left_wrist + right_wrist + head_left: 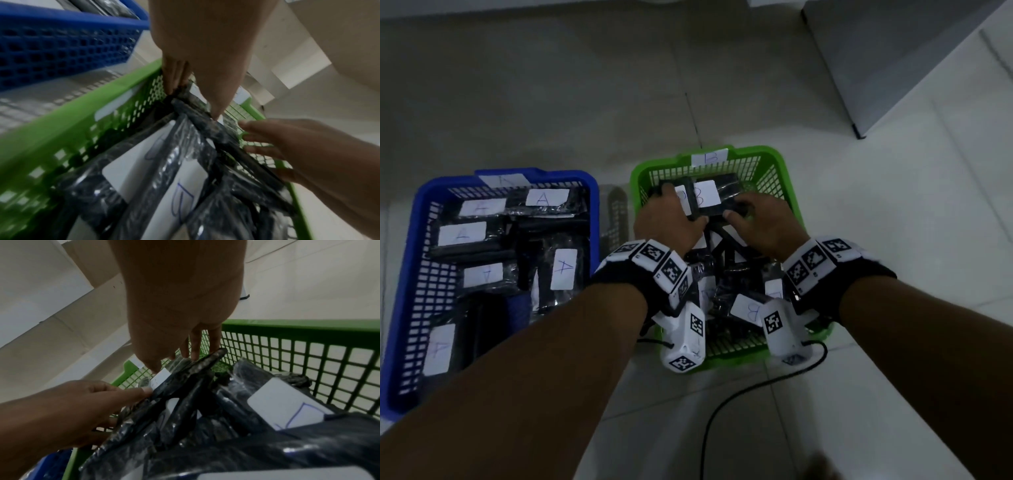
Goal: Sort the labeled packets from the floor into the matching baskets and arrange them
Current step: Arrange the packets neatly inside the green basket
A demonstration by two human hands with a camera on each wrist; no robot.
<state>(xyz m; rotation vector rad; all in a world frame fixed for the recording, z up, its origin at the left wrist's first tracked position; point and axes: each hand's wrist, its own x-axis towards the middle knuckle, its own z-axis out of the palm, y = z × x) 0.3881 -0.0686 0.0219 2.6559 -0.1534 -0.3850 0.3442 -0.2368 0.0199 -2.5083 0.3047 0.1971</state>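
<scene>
1. Kneeling or standing over two baskets on a pale tiled floor (893, 240), a person reaches both hands into the green basket (796, 209), whose far rim carries a white card marked B.
2. The left hand (667, 219) grips the left end of an upright black packet (707, 202) with a white B label; its fingers curl over the packet's far edge and the thumb presses the near side.
3. The right hand (763, 219) holds the right end of the same packet, thumb on the near face and fingers wrapped behind, as the right wrist view shows.
4. The packet stands on edge near the far wall of the green basket, touching a second B packet just to its left.
5. More black B packets (748, 310) lie loosely heaped in the near half of that basket, some tilted against one another.
6. The blue basket (412, 274) sits just beside the green one on the left and holds black packets labelled A (563, 269), laid mostly flat in rows.
7. Both wrists wear bands of black-and-white marker tiles with white camera housings, and a black cable (739, 390) trails over the floor near the basket.
</scene>
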